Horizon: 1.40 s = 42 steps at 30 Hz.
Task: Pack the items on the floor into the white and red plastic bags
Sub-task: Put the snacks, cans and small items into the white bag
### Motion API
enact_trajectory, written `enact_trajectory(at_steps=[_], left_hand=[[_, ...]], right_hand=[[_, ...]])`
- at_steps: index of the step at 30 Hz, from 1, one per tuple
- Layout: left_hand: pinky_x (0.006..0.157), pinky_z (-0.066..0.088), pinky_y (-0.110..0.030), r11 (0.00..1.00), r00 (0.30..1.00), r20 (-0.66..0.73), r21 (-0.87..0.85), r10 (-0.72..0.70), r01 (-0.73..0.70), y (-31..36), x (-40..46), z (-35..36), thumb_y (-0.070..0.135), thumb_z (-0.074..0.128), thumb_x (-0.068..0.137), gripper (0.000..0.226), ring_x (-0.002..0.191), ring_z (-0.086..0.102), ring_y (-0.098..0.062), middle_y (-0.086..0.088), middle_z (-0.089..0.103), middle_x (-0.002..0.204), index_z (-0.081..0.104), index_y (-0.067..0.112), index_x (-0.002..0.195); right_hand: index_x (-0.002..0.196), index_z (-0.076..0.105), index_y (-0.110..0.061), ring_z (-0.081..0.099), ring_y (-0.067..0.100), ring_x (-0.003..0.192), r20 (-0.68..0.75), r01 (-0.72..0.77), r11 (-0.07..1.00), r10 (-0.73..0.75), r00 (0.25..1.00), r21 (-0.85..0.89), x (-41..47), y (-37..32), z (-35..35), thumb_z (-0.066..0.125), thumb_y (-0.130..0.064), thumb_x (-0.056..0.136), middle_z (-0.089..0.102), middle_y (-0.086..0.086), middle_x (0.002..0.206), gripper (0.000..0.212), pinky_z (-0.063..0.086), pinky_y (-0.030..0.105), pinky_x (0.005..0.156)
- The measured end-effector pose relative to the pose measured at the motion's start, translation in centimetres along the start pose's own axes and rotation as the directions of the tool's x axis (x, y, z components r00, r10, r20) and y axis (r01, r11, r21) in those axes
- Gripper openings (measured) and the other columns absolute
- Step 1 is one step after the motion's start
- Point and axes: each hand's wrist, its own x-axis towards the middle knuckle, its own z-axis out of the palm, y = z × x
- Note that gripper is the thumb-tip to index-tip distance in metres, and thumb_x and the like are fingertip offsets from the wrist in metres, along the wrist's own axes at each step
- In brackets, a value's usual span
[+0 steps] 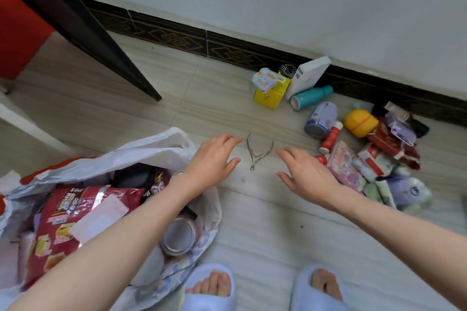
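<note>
Where the view begins, nearest the camera: two feet in pale blue slippers [209, 293], toes toward the metal nippers [257, 153] that serve here as landmark. Left of the nippers and nearer: the white plastic bag [156, 149], mouth open, already stuffed with a dark red snack packet [65, 212], a silver-ended can [179, 236] lying on its side, and dark items deeper in. At that bag's left edge, a sliver of red plastic bag [32, 177], mostly hidden.

Just left of the nippers: left hand [214, 161], fingers straight and relaxed, thumb apart, holding nothing, not touching the tool. Just right of the nippers: right hand [305, 171], likewise spread and empty, fingertips close to the handles but apart from them. Nippers flat on the tiled floor [265, 222] between both hands, handles splayed away from the camera, tip pointing back toward the feet.

Right of the nippers: a heap of unpacked things, among them a pink patterned pouch [343, 166], a red-and-white tube [331, 137], a lavender tin [322, 120] on its side, and a yellow round container [360, 122].

Beyond the nippers, near the dark skirting [177, 35]: a yellow box [271, 94], a teal bottle [310, 97] lying down, and a white box [309, 77] leaning.
</note>
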Motion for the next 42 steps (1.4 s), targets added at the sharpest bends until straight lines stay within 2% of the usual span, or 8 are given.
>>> enact_trajectory(at_steps=[7,12,22,26,29,33,36,42], left_hand=[[0.106,0.026,-0.042,0.963,0.903,0.335,0.107,-0.268,0.246,3.3,3.1,7.7,0.038,0.060,0.084,0.081,0.137,0.015,-0.030,-0.014,0.017,0.149,0.013,0.013,0.144],[0.104,0.025,-0.038,0.948,0.937,0.148,0.065,-0.318,0.311,2.9,5.2,9.9,0.039,0.061,0.083,0.083,0.135,0.019,-0.027,-0.011,0.021,0.148,0.014,0.008,0.144],[0.099,0.026,-0.036,0.977,0.977,-0.047,0.036,-0.210,0.212,3.3,9.1,12.4,0.031,0.069,0.078,0.076,0.124,0.034,-0.030,-0.012,0.040,0.137,0.031,0.010,0.140],[0.101,0.028,-0.033,0.981,0.981,-0.054,-0.071,-0.187,0.183,2.9,8.6,11.9,0.027,0.070,0.076,0.078,0.121,0.037,-0.033,-0.016,0.042,0.135,0.031,0.004,0.139],[0.100,0.024,-0.021,0.934,0.962,-0.042,-0.256,-0.270,0.251,3.0,7.8,10.4,0.025,0.069,0.078,0.083,0.127,0.034,-0.026,-0.014,0.037,0.138,0.021,0.006,0.143],[0.083,0.030,-0.012,0.880,0.941,0.024,-0.348,-0.337,0.324,3.7,5.5,8.4,0.025,0.070,0.078,0.088,0.107,0.045,-0.013,-0.008,0.036,0.133,0.016,0.008,0.145],[0.081,0.033,-0.013,0.878,0.944,-0.041,-0.384,-0.326,0.287,4.3,2.9,6.5,0.020,0.071,0.076,0.079,0.100,0.047,-0.013,-0.008,0.035,0.129,0.027,0.008,0.142],[0.089,0.038,-0.016,0.872,0.895,-0.222,-0.403,-0.387,0.277,3.4,-3.6,0.6,0.017,0.073,0.075,0.074,0.101,0.049,-0.012,-0.003,0.038,0.125,0.035,0.012,0.139]], right_hand=[[0.114,0.057,-0.003,0.057,0.037,0.100,-0.016,-0.078,0.995,0.077,0.997,-0.063,-1.5,8.8,3.2,0.060,-0.011,0.080,0.061,0.019,0.109,0.035,0.048,0.040,0.084],[0.094,0.067,-0.001,0.066,0.036,0.073,-0.103,-0.111,0.985,0.098,0.990,-0.132,0.2,11.1,6.4,0.082,-0.002,0.048,0.067,0.017,0.080,0.048,0.055,0.043,0.073],[0.069,0.066,-0.018,0.063,0.025,0.061,-0.115,-0.133,0.968,0.110,0.987,-0.214,3.2,12.2,8.0,0.087,-0.028,0.046,0.062,0.003,0.064,0.033,0.052,0.030,0.068],[0.079,0.066,-0.013,0.062,0.030,0.063,-0.138,-0.093,0.977,0.067,0.988,-0.193,3.0,11.4,7.8,0.083,-0.027,0.057,0.062,0.008,0.067,0.031,0.052,0.036,0.070],[0.111,0.058,-0.010,0.058,0.033,0.090,-0.099,-0.107,0.983,0.122,0.988,0.147,1.9,10.4,7.0,0.062,-0.027,0.085,0.061,0.014,0.097,0.032,0.047,0.042,0.078],[0.118,0.055,-0.013,0.055,0.021,0.094,-0.082,-0.198,0.770,0.308,0.948,0.606,0.9,7.8,5.4,0.052,-0.028,0.091,0.060,0.005,0.105,0.031,0.043,0.028,0.078],[0.108,0.060,-0.012,0.053,0.009,0.072,0.090,-0.313,0.418,0.472,0.877,0.853,0.6,5.2,4.3,0.053,-0.027,0.091,0.058,-0.001,0.088,0.023,0.038,0.004,0.058],[0.100,0.060,-0.012,0.048,0.011,0.057,0.332,-0.378,0.084,0.330,0.883,0.922,-0.3,-1.6,3.4,0.048,-0.015,0.093,0.052,0.002,0.073,0.014,0.037,0.012,0.044]])
